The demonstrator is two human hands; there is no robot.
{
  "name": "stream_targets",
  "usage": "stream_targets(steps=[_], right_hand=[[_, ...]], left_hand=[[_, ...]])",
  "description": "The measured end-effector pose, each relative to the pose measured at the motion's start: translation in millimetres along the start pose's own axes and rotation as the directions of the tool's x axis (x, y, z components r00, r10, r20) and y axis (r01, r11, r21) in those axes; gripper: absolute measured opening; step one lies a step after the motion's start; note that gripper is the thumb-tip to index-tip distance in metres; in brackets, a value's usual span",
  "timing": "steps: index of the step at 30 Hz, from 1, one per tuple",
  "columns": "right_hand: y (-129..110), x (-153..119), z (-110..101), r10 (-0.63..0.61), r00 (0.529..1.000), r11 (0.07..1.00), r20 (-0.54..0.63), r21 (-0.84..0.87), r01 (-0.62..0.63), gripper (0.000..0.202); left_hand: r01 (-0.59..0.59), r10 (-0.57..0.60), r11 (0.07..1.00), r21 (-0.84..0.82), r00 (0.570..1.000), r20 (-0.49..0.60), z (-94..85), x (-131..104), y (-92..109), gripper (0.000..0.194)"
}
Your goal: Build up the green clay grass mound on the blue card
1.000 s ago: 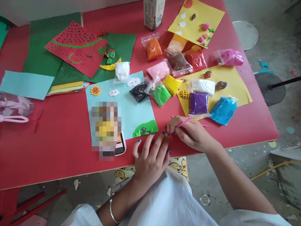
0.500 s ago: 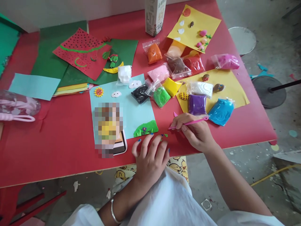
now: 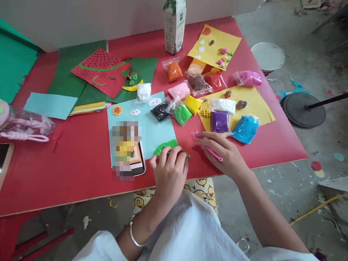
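Observation:
My left hand [image 3: 170,170] is over the lower right corner of the light blue paper [image 3: 152,127]. Its bent fingers are slightly apart, and their tips touch or hover at the green clay patch [image 3: 165,145]; the thumb is hidden. A pink tool [image 3: 216,153] lies slanted beneath my right hand [image 3: 225,154], whose fingers stretch out over it and a second pink piece [image 3: 194,135]. The paper also bears a clay sun [image 3: 116,110] and white clouds [image 3: 154,102]. A phone [image 3: 140,166], partly blurred out, rests on its lower left part.
Bags of coloured clay, among them green [image 3: 182,114], purple [image 3: 220,122] and blue [image 3: 245,129], lie beyond my hands. A carton [image 3: 174,29] stands at the back. A clear bottle [image 3: 35,121] lies left, near a red watermelon picture [image 3: 102,74].
My right hand has loosened its pinch, and the pink tool has swung down to the table. My left hand's fingers have curled and moved onto the green patch. The camera view has shifted.

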State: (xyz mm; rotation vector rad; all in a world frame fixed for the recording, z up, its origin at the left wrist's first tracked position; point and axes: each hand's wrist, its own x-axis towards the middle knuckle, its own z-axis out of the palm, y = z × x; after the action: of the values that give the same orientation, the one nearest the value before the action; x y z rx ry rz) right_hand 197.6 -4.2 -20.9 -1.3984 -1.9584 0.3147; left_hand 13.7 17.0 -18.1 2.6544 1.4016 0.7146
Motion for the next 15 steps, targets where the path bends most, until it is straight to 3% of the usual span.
stream_targets(steps=[6,15], right_hand=[[-6,-4,7,0.160,0.962,0.979,-0.223,0.159,-0.126,0.025],[-6,4,10,0.118,0.983,0.946,-0.139,0.315,-0.069,0.020]], left_hand=[[-0.024,0.024,1.000,-0.005,0.999,-0.037,0.0,-8,4,0.014],[-0.048,0.044,0.996,0.072,0.997,0.060,-2.4,-37,13,0.036]])
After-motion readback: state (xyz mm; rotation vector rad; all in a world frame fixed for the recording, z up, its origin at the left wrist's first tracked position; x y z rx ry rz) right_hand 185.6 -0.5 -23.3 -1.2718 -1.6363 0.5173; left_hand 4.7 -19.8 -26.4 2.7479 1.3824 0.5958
